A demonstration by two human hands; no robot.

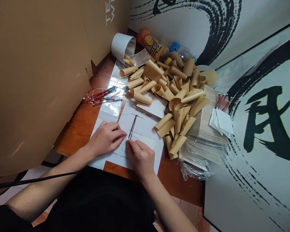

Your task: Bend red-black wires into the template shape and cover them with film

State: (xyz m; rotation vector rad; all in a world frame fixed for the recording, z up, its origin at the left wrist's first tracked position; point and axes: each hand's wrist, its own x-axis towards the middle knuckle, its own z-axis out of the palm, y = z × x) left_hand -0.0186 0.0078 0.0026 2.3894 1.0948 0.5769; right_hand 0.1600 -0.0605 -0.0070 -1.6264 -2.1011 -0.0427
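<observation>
My right hand [140, 158] presses on a white printed sheet [147, 129], its fingertips pinching the lower end of a red and black wire pair [132, 126]. My left hand [106, 138] lies on the sheet with curled fingers close to that wire end; any contact is hidden. A small metal-ended strip [136, 115] lies across the wire's upper end. Beyond the sheet, a bundle of similar wires [103, 97] lies on the wooden table [74, 132], left of a heap of curled tan sheets [175, 87].
A tall cardboard panel [38, 80] stands along the left. A stack of tan sheets [203, 129] sits right, with white cards [221, 122] and wires on top. A plastic bag [193, 169] lies below it. Behind are a white roll [122, 46] and a snack bag [152, 46].
</observation>
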